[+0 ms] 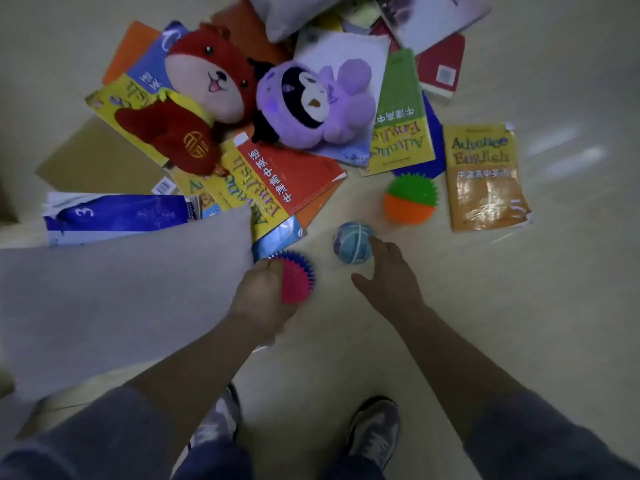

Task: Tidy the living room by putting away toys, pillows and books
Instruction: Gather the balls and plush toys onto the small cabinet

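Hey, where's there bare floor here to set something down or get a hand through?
Bare floor lies right of the yellow book and the right arm, and between it and the left arm, above the shoes. A narrow lane runs between the red book and the green-orange ball. Crowded: the book pile under two plush toys, and the pillow on the left.

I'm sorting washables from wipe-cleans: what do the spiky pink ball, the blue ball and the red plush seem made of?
The pink ball: likely soft rubber or plastic, matte; dense fine spikes. The blue ball: smooth, slightly glossy, with pale lines; rubber or foam, unclear. The red plush: fuzzy stuffed fabric; soft nap, gold emblem looks stitched or printed.
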